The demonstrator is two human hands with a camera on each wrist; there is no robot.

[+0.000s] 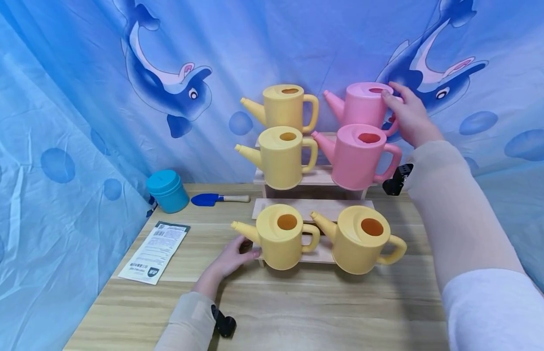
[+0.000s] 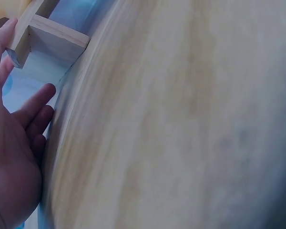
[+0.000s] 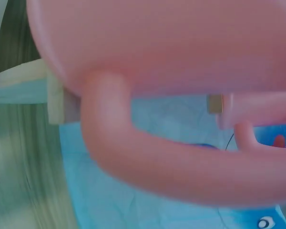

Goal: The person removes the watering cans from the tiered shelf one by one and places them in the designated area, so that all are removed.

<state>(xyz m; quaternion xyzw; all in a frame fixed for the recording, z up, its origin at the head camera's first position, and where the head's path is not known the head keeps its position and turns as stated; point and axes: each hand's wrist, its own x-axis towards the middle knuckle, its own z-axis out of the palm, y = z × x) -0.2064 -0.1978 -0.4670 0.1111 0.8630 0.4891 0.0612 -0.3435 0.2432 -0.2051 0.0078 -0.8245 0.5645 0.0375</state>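
My right hand [image 1: 410, 114] is at the upper pink watering can [image 1: 364, 105], with fingers at its handle and thumb near the rim. Through that handle the right wrist view shows a few fingertips [image 3: 279, 141]. Close to that camera is the lower pink watering can [image 3: 181, 47], one step down. My left hand [image 1: 230, 258] touches the front left end of the wooden step stand [image 1: 329, 253], its fingers loosely extended in the left wrist view. Beside it on the lowest step is a yellow watering can [image 1: 276, 243], with another yellow watering can [image 1: 357, 243] to its right.
Two more yellow watering cans [image 1: 282, 163] stand on the upper left steps. Left on the table [image 1: 298, 312] are a teal lidded tub [image 1: 168, 192], a blue trowel [image 1: 206, 199] and a white packet [image 1: 154, 253]. A dolphin-print curtain [image 1: 272, 39] hangs behind.
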